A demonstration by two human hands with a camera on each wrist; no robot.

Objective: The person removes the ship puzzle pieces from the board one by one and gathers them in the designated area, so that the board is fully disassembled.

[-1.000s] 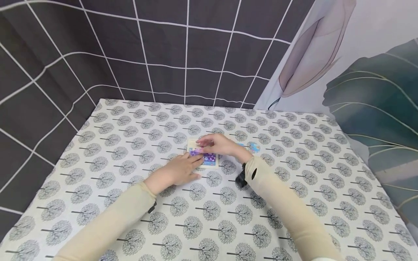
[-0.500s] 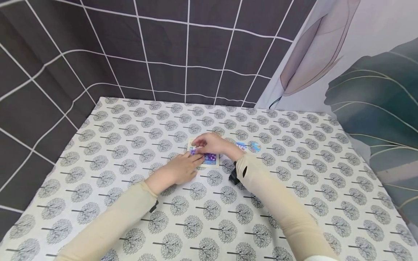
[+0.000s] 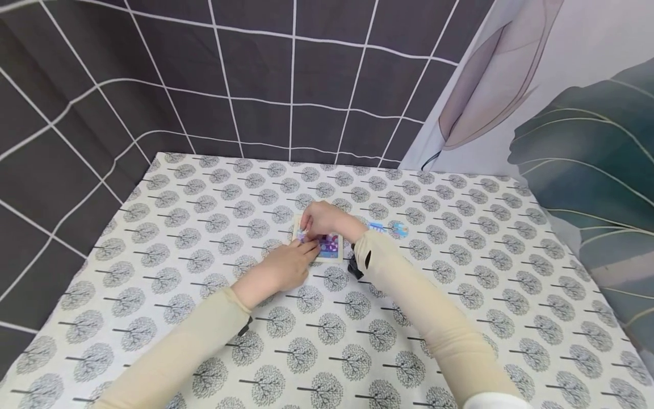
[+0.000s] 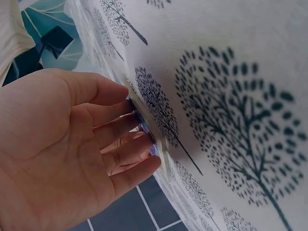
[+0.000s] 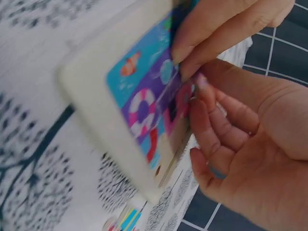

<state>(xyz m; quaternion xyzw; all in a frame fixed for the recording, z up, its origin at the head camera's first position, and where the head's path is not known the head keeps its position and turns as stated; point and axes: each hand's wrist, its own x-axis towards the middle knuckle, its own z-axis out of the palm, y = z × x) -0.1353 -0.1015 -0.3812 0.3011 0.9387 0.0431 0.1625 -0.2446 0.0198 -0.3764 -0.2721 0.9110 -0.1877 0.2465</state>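
A small jigsaw puzzle board [image 3: 332, 260] lies on the cloth, its pale frame [image 5: 82, 86] round a blue and purple sea picture with a pink-striped swim ring [image 5: 142, 111]. My left hand [image 3: 288, 266] rests its fairly straight fingertips on the picture; the left wrist view shows that hand [image 4: 72, 130] with fingers over the board's edge. Above the upper part of the board, my right hand [image 3: 329, 220] bends down. Its thumb and fingers [image 5: 262, 96] pinch a pinkish puzzle piece, mostly hidden, right beside the left fingertips.
Two loose blue puzzle pieces lie right of the board: one striped piece [image 3: 377, 226] and a rounder piece [image 3: 398, 229]. A white tablecloth [image 3: 357, 346] with grey tree prints covers the table. Dark gridded curtain [image 3: 255, 74] hangs behind it.
My right hand has shifted left over the board and its fingers have turned down, exposing more of the loose pieces at right. The left hand stays nearly in place.
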